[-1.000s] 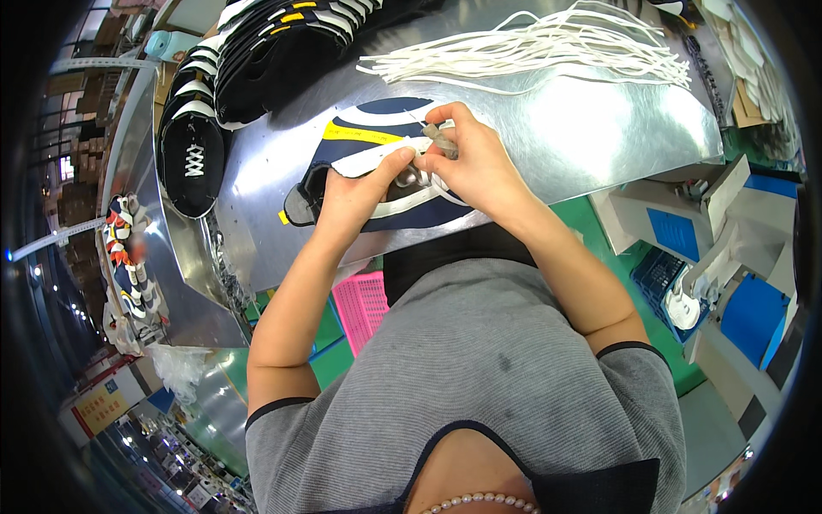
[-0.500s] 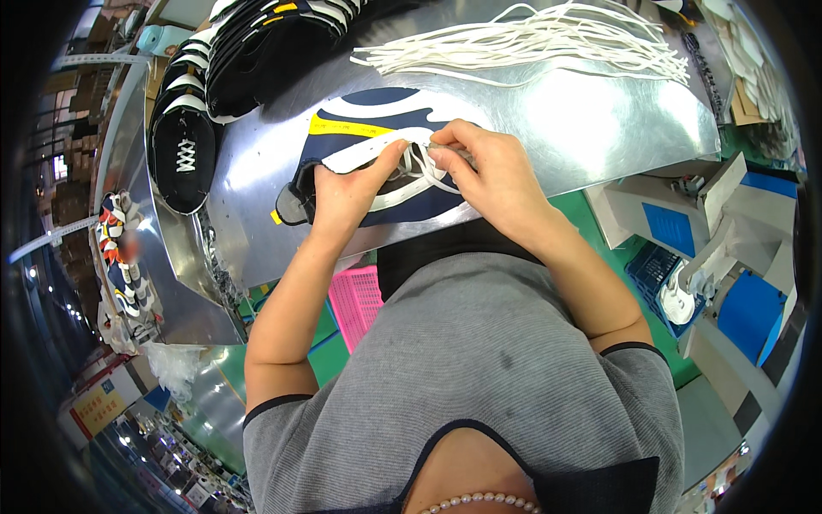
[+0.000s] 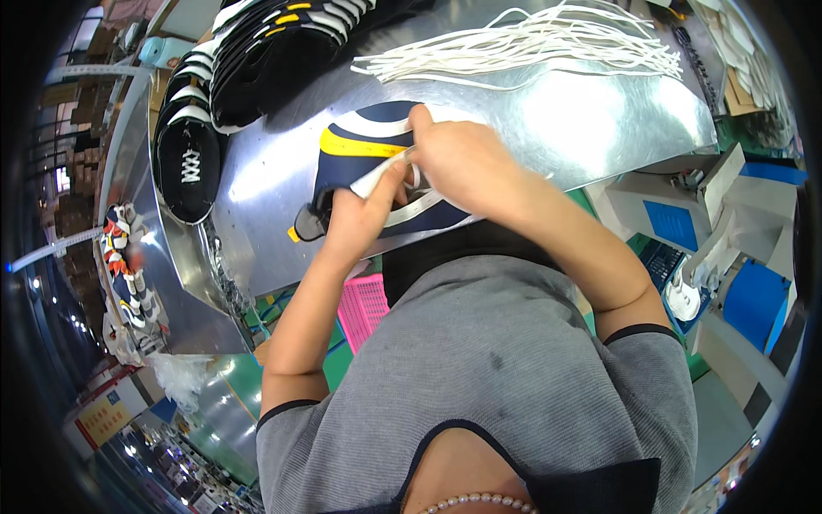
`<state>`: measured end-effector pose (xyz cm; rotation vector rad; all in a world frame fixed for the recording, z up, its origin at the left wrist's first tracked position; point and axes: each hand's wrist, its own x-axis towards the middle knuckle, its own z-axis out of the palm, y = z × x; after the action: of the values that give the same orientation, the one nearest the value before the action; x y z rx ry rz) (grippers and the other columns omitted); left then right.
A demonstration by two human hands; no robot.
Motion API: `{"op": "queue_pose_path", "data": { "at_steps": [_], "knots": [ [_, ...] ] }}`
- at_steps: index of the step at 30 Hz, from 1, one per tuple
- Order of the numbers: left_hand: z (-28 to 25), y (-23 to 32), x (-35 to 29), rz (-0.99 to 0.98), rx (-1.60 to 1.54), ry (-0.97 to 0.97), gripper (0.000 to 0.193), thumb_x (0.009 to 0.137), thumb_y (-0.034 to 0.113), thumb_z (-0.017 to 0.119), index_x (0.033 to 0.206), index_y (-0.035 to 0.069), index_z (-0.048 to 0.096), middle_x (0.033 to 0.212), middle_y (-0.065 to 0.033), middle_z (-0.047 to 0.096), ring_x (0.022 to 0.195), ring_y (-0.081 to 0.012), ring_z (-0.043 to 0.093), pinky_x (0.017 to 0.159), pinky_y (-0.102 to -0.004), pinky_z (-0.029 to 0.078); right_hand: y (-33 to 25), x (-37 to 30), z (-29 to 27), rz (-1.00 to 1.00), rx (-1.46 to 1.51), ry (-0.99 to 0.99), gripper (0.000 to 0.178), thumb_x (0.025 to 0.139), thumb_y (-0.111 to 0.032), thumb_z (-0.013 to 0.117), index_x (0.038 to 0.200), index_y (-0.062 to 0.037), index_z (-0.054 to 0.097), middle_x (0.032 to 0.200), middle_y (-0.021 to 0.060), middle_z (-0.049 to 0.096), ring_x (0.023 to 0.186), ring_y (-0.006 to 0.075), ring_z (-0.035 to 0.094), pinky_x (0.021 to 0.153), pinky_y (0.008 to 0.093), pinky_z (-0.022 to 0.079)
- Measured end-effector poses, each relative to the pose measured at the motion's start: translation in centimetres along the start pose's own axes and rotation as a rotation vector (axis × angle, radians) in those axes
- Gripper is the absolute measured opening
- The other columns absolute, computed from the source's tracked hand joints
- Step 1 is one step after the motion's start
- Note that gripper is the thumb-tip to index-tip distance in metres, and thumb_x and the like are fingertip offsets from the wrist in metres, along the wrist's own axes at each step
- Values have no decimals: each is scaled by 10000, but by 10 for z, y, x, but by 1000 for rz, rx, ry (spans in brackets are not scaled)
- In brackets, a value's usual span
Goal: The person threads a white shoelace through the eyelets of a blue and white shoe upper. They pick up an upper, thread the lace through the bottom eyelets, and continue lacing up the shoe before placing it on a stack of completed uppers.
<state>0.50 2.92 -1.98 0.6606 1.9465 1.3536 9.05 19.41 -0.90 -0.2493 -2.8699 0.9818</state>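
Observation:
A flat shoe upper [image 3: 336, 174] in navy, white and yellow lies on the metal table in front of me. My left hand [image 3: 364, 210] reaches into its opening and grips the white eyelet edge [image 3: 370, 182] between thumb and fingers. Over the upper's middle, my right hand [image 3: 467, 163] is closed against that same edge, with the index finger raised over the navy and white side. What its fingertips pinch is hidden behind the hand. A bit of white lace [image 3: 417, 177] shows in the opening between both hands.
Many loose white laces [image 3: 522, 51] lie in a bundle at the far side. Stacked black shoe uppers [image 3: 282, 64] fill the far left, one laced black upper [image 3: 188, 167] nearest. A pink basket [image 3: 364, 308] sits below the table edge; open cartons [image 3: 668, 214] stand at right.
My right hand has turned and moved left across the eyelet edge, covering the lace loops that showed before. The eyelet edge is now folded up more, and the upper sits slightly lower in view.

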Motion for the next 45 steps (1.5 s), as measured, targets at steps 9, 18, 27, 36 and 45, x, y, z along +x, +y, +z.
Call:
{"op": "queue_pose_path", "data": {
  "at_steps": [9,18,27,36,45],
  "knots": [
    [-7,5,9,-51,28,99,287,851,87,767,1109,-9,686,1042,-61,720,942,-128,664,840,-281,524,32,9,35,-20,468,377,218,972,-211,592,1145,-78,590,906,168,706,837,359,682,718,438,529],
    [-44,35,-12,-196,-490,-226,358,814,144,742,1121,-9,640,950,-26,643,796,-129,552,734,-282,460,26,19,46,95,134,426,250,990,-226,571,1182,-68,549,812,149,699,745,352,681,664,452,530],
    [-53,73,-55,391,-58,311,164,776,14,765,864,77,641,850,-16,581,837,-162,515,750,-320,426,27,24,48,192,80,435,280,986,-254,578,1198,-70,569,792,152,705,717,375,681,662,466,536],
    [-1,-2,-23,508,653,277,249,746,54,820,891,3,625,941,-125,632,823,-281,616,732,-363,501,10,-23,11,101,722,420,225,977,-130,594,1180,-45,547,780,113,683,675,227,674,630,334,510],
    [-2,-2,-26,448,765,272,304,772,166,829,941,25,618,835,-108,675,730,-296,660,648,-381,512,-3,-66,32,137,522,118,188,974,-197,603,1081,-57,537,861,121,708,786,316,696,681,413,522]
  ]
}}
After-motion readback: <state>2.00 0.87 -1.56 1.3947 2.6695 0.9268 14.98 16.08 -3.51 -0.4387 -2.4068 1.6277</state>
